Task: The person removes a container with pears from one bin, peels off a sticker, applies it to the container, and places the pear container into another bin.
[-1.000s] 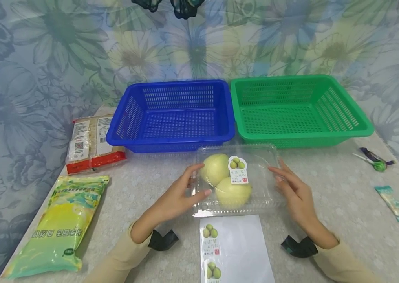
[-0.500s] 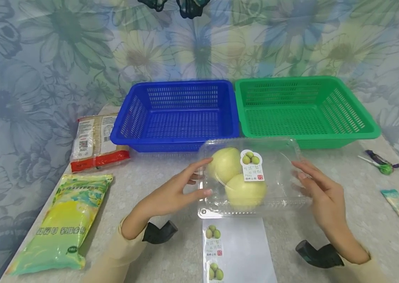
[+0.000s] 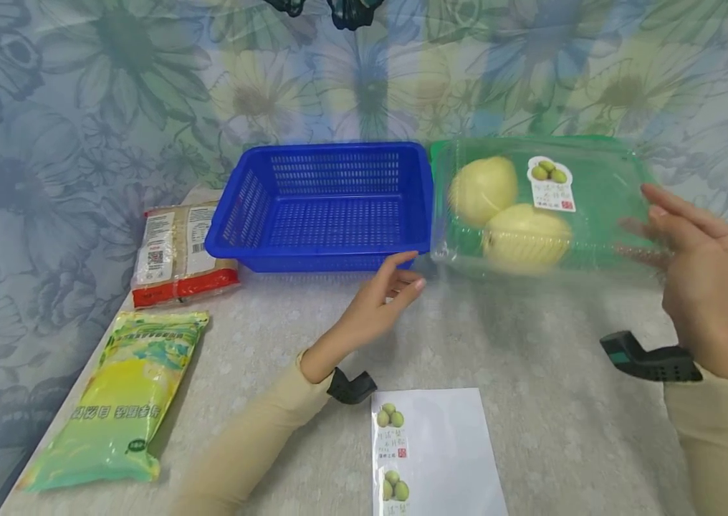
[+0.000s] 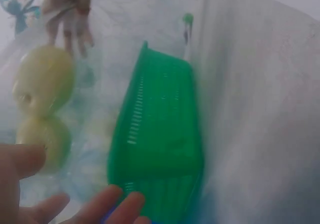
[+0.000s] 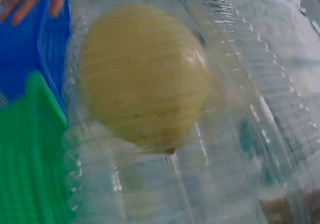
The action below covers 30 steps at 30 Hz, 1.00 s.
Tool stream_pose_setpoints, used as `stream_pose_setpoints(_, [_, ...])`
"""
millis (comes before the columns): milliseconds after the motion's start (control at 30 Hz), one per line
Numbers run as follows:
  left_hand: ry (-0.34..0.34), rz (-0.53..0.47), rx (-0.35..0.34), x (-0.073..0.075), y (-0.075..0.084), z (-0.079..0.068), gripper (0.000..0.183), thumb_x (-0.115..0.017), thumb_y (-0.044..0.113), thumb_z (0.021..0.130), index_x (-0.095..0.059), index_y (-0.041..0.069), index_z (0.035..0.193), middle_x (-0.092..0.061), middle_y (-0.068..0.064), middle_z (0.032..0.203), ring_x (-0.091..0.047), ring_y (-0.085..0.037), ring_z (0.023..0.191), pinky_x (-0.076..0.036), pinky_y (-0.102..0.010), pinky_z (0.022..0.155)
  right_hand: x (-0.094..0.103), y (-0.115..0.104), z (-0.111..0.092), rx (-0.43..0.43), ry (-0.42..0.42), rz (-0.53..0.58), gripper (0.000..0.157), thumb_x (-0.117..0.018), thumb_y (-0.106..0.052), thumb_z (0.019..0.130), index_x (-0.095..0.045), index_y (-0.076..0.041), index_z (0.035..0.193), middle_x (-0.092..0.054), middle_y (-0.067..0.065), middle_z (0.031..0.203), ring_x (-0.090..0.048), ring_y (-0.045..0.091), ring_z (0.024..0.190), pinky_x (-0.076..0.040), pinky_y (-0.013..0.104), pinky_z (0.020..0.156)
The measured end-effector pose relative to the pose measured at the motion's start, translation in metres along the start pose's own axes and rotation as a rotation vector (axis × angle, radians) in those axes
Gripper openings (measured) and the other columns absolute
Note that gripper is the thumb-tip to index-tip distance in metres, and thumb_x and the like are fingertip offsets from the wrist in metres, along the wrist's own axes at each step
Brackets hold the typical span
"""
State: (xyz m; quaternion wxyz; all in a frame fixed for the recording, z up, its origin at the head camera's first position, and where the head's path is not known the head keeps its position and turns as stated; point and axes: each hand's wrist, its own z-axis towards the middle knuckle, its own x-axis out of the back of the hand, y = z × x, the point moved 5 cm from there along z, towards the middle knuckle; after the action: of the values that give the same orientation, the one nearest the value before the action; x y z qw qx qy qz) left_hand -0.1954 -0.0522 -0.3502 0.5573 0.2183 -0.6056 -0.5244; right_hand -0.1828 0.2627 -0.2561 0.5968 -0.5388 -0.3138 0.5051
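Observation:
A clear plastic clamshell box (image 3: 602,222) hangs over the green basket (image 4: 160,119), most of which shows only through the plastic in the head view. Two pale yellow pears (image 3: 483,190) lie at its left end, and a white pear sticker (image 3: 552,190) is on its lid. My right hand (image 3: 702,261) grips the box's right end, its fingertips seen through the plastic. The left hand (image 3: 383,297) is off the box, fingers loosely bent, by the front right corner of the blue basket (image 3: 319,251).
A sheet of pear stickers (image 3: 438,451) lies at the front. At the left are a red-ended bag of grain (image 3: 177,251) and a green-yellow packet (image 3: 115,401). A green lollipop (image 4: 188,19) shows beyond the green basket in the left wrist view.
The box has risen and moved back and right, from over the table to over the green basket, with my right hand on it. The left hand has let go of its left end.

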Motion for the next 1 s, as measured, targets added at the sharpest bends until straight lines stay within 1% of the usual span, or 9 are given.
stream_pose_setpoints(133, [-0.019, 0.027, 0.017, -0.029, -0.001, 0.021, 0.054, -0.047, 0.036, 0.093, -0.024, 0.024, 0.140, -0.052, -0.007, 0.128, -0.054, -0.019, 0.113, -0.047, -0.034, 0.090, 0.008, -0.002, 0.038, -0.057, 0.036, 0.010, 0.028, -0.056, -0.012, 0.088, -0.061, -0.009, 0.116, -0.047, 0.004, 0.134, -0.068, 0.008, 0.068, -0.052, 0.021, 0.051])
stream_pose_setpoints(233, [-0.033, 0.025, 0.037, -0.045, 0.002, 0.034, 0.063, -0.047, 0.042, 0.092, -0.014, 0.028, 0.143, -0.039, -0.009, 0.140, -0.046, -0.024, 0.123, -0.044, -0.040, 0.095, 0.012, 0.002, 0.065, -0.098, 0.015, 0.026, 0.028, -0.057, -0.012, 0.087, -0.062, -0.009, 0.115, -0.049, 0.000, 0.128, -0.067, 0.010, 0.066, -0.053, 0.024, 0.050])
stream_pose_setpoints(400, [-0.019, 0.076, 0.065, -0.055, 0.005, 0.052, 0.075, -0.044, 0.052, 0.089, -0.002, 0.027, 0.145, -0.015, -0.001, 0.152, -0.033, -0.026, 0.133, -0.036, -0.044, 0.103, 0.018, 0.023, 0.102, -0.194, -0.101, 0.121, 0.031, -0.062, -0.008, 0.083, -0.062, -0.006, 0.114, -0.058, -0.001, 0.120, -0.068, 0.016, 0.069, -0.054, 0.029, 0.053])
stream_pose_setpoints(467, [-0.005, 0.091, 0.087, -0.057, 0.003, 0.056, 0.076, -0.044, 0.054, 0.088, -0.001, 0.025, 0.145, -0.013, 0.000, 0.152, -0.031, -0.025, 0.134, -0.034, -0.044, 0.105, 0.021, 0.034, 0.113, -0.235, -0.138, 0.163, 0.030, -0.064, -0.005, 0.081, -0.064, -0.004, 0.111, -0.062, -0.002, 0.112, -0.069, 0.018, 0.069, -0.055, 0.031, 0.053])
stream_pose_setpoints(533, [0.017, 0.091, 0.107, -0.059, 0.002, 0.058, 0.076, -0.045, 0.053, 0.088, -0.004, 0.023, 0.145, -0.020, -0.006, 0.150, -0.033, -0.024, 0.133, -0.035, -0.045, 0.104, 0.024, 0.045, 0.120, -0.268, -0.162, 0.158, 0.030, -0.064, -0.004, 0.081, -0.063, -0.004, 0.111, -0.062, -0.003, 0.111, -0.069, 0.018, 0.069, -0.055, 0.030, 0.055])
stream_pose_setpoints(633, [0.061, 0.075, 0.119, -0.061, 0.000, 0.061, 0.073, -0.047, 0.050, 0.089, -0.009, 0.022, 0.144, -0.031, -0.013, 0.145, -0.041, -0.026, 0.128, -0.041, -0.044, 0.098, 0.029, 0.061, 0.126, -0.292, -0.185, 0.091, 0.028, -0.063, -0.007, 0.083, -0.064, -0.007, 0.111, -0.060, -0.005, 0.116, -0.068, 0.014, 0.071, -0.055, 0.027, 0.057])
stream_pose_setpoints(800, [0.149, 0.066, 0.106, -0.060, 0.004, 0.065, 0.061, -0.045, 0.044, 0.092, -0.020, 0.019, 0.140, -0.047, -0.018, 0.132, -0.054, -0.027, 0.114, -0.049, -0.037, 0.087, 0.035, 0.081, 0.125, -0.309, -0.224, -0.067, 0.035, -0.058, -0.014, 0.087, -0.054, -0.009, 0.122, -0.053, -0.008, 0.127, -0.066, 0.005, 0.075, -0.054, 0.022, 0.062])
stream_pose_setpoints(867, [0.178, 0.084, 0.100, -0.059, 0.005, 0.067, 0.056, -0.044, 0.042, 0.093, -0.024, 0.017, 0.139, -0.055, -0.016, 0.120, -0.059, -0.024, 0.106, -0.051, -0.032, 0.079, 0.036, 0.086, 0.124, -0.304, -0.246, -0.183, 0.041, -0.056, -0.019, 0.089, -0.049, -0.010, 0.127, -0.046, -0.009, 0.136, -0.065, 0.000, 0.076, -0.054, 0.019, 0.064])
stream_pose_setpoints(1000, [0.230, 0.100, 0.094, -0.058, 0.006, 0.069, 0.049, -0.044, 0.038, 0.093, -0.030, 0.016, 0.135, -0.063, -0.009, 0.099, -0.065, -0.017, 0.086, -0.050, -0.022, 0.058, 0.034, 0.092, 0.125, -0.281, -0.297, -0.476, 0.050, -0.049, -0.033, 0.091, -0.039, -0.015, 0.136, -0.031, 0.002, 0.146, -0.056, -0.010, 0.080, -0.051, 0.013, 0.068])
